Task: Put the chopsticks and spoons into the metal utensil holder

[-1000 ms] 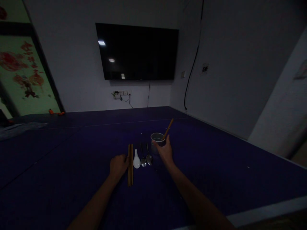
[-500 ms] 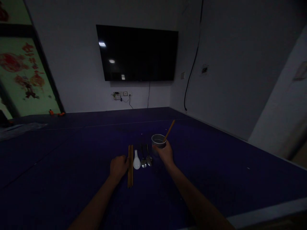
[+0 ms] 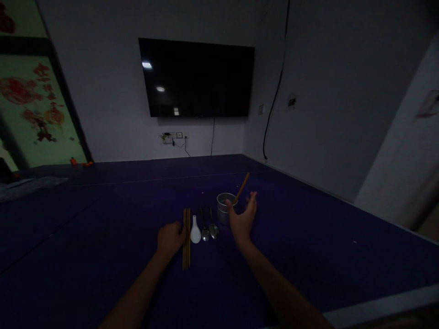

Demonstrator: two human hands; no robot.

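A metal cup (image 3: 223, 215) stands upright with one wooden stick, like a chopstick (image 3: 242, 186), leaning out of its right side. Just right of the cup is my right hand (image 3: 243, 221), fingers spread and holding nothing, the thumb near the rim. Several wooden chopsticks (image 3: 187, 242) lie side by side to the left, pointing away from me. My left hand (image 3: 169, 240) rests beside them with fingers curled in, its thumb side at the leftmost chopstick. Between chopsticks and cup lie a white soup spoon (image 3: 195, 234) and two metal spoons, one left (image 3: 205, 234) and one right (image 3: 213, 230).
Everything lies on a wide dark blue surface (image 3: 137, 205) reaching to the walls. A crumpled clear plastic sheet (image 3: 37, 186) and small orange objects (image 3: 82, 162) are at the far left. A television (image 3: 199, 80) and a hanging black cable (image 3: 274, 105) are on the walls.
My right hand has let go of the cup and opened, moving slightly right of it. The cup stays in place with the stick in it. My left hand has hardly moved.
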